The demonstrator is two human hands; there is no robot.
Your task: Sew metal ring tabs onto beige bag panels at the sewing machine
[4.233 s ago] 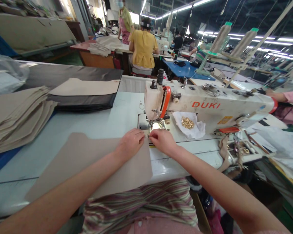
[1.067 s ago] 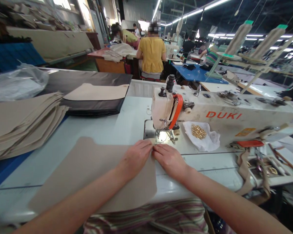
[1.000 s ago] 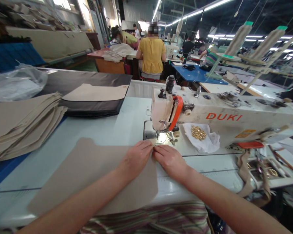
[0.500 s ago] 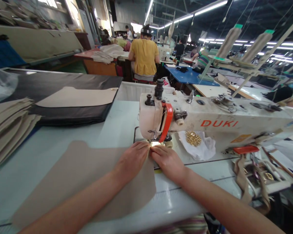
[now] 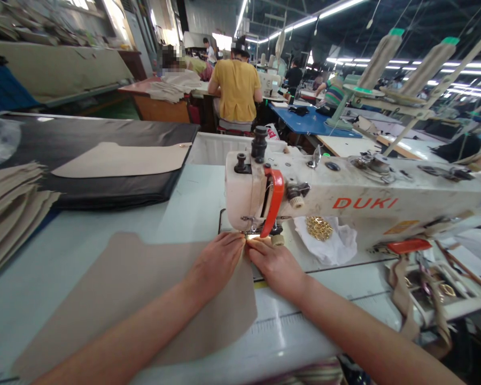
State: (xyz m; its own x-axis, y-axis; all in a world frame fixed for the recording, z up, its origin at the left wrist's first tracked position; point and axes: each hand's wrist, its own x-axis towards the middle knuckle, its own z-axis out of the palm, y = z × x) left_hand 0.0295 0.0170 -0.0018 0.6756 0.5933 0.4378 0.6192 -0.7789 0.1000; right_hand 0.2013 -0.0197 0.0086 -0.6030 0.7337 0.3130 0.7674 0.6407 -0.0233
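A taupe fabric panel [image 5: 116,283] lies flat under my left forearm, one corner reaching the lit presser foot area of a white sewing machine [image 5: 304,184]. My left hand [image 5: 214,264] is closed on that corner, fingers together and pressed close to the needle. From the other side my right hand [image 5: 278,267] pinches the same edge, its fingertips almost touching the left ones. The fingers hide whatever small piece may lie between them. An orange guard [image 5: 273,203] hangs down just above the hands.
Gold metal rings or hooks [image 5: 319,228] sit on white cloth [image 5: 339,246] beneath the machine arm. A tray of straps and rings [image 5: 459,305] is at right. Stacked fabric pieces [image 5: 16,214] and a finished-edge panel [image 5: 124,160] on black material [image 5: 116,192] are left. A person in yellow [image 5: 236,91] sits ahead.
The camera view has shifted slightly, so the machine and tray appear a little displaced. Both hands stay at the needle, and the fabric panel has barely moved.
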